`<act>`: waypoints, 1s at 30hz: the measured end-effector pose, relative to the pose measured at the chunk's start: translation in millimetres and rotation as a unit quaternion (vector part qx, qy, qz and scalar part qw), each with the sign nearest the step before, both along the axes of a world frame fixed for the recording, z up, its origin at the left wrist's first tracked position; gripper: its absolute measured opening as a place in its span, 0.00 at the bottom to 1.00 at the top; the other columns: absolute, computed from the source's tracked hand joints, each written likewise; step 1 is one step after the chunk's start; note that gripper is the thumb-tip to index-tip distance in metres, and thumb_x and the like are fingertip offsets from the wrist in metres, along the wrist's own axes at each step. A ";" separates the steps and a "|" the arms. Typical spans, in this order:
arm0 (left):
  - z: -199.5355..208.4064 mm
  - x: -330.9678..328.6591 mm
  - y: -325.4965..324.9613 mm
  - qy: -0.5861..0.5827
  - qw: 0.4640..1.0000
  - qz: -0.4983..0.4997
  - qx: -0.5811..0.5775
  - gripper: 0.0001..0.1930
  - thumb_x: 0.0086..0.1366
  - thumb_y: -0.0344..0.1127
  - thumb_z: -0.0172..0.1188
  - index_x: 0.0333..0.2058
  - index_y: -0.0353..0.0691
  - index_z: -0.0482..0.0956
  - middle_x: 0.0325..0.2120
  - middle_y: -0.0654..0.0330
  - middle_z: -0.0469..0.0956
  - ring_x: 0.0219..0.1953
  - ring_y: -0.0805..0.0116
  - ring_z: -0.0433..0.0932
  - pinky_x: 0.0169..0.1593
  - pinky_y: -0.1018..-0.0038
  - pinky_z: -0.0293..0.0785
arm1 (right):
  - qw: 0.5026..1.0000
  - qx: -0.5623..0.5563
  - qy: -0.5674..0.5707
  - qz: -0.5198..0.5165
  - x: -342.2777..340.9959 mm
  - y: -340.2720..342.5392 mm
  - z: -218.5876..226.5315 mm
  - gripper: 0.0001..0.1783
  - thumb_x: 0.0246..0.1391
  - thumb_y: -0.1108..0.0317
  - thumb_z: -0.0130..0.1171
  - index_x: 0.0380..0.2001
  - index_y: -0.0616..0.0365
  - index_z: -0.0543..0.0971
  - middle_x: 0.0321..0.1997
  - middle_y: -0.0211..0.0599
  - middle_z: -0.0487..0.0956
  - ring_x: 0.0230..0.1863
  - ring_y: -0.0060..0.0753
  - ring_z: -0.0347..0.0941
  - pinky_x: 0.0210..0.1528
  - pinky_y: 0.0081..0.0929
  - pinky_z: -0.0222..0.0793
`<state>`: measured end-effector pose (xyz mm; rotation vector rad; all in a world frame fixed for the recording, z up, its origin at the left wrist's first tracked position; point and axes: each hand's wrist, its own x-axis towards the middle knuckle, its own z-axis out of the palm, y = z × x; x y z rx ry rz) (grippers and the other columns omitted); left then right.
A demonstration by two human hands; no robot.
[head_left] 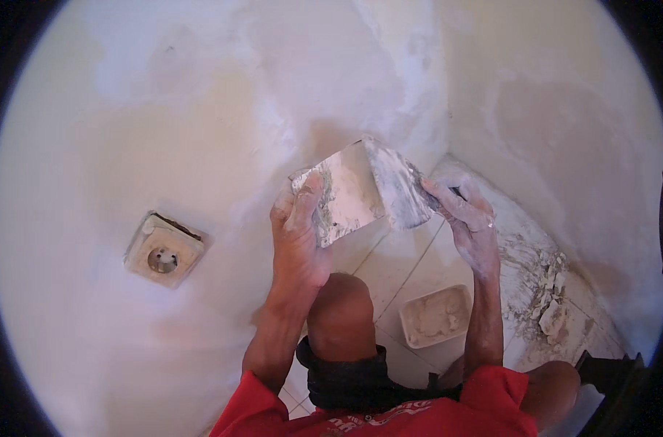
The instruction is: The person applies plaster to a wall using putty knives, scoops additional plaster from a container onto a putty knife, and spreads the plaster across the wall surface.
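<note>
My left hand (298, 218) grips a flat, shiny metal plastering blade (349, 193) by its left edge, thumb on top. In my right hand (466, 215) is a putty knife (400, 189) with a fan-shaped blade smeared in white. Its blade edge meets the face of the metal blade, and the two form a peak in front of the wall. White plaster dust coats both hands. The putty knife's handle is mostly hidden by my fingers.
A tub (437, 315) with plaster in it stands on the tiled floor below my right forearm. Plaster rubble (553, 313) lies along the right wall. A wall socket (164, 253) hangs tilted at the left. Patched walls (331, 65) meet in a corner ahead.
</note>
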<state>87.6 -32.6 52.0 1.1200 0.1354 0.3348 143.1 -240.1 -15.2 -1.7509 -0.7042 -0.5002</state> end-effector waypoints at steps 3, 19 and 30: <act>-0.4 -5.3 -2.4 -0.038 0.998 0.037 0.046 0.11 0.68 0.38 0.53 0.41 0.36 0.71 0.35 0.63 0.74 0.38 0.74 0.74 0.41 0.75 0.75 | 1.000 0.012 0.012 -0.004 7.1 -0.5 -21.7 0.26 0.47 0.83 0.55 0.50 0.49 0.79 0.41 0.38 0.76 0.40 0.39 0.72 0.43 0.30 0.70; -0.2 2.1 1.5 -0.375 0.791 0.058 0.480 0.08 0.63 0.23 0.51 0.41 0.34 0.70 0.43 0.47 0.78 0.47 0.58 0.77 0.48 0.70 0.72 | 0.855 0.232 0.404 0.229 -23.0 -29.2 -11.3 0.17 0.60 0.64 0.50 0.37 0.71 0.77 0.22 0.37 0.77 0.15 0.18 0.67 0.16 0.16 0.64; -6.6 -77.9 21.9 -0.151 0.689 0.119 0.699 0.13 0.55 0.17 0.57 0.39 0.35 0.74 0.37 0.50 0.81 0.41 0.52 0.81 0.45 0.66 0.76 | 0.874 0.342 0.280 0.200 19.8 -40.0 -26.5 0.21 0.59 0.64 0.52 0.49 0.71 0.73 0.24 0.36 0.75 0.13 0.21 0.62 0.18 0.14 0.59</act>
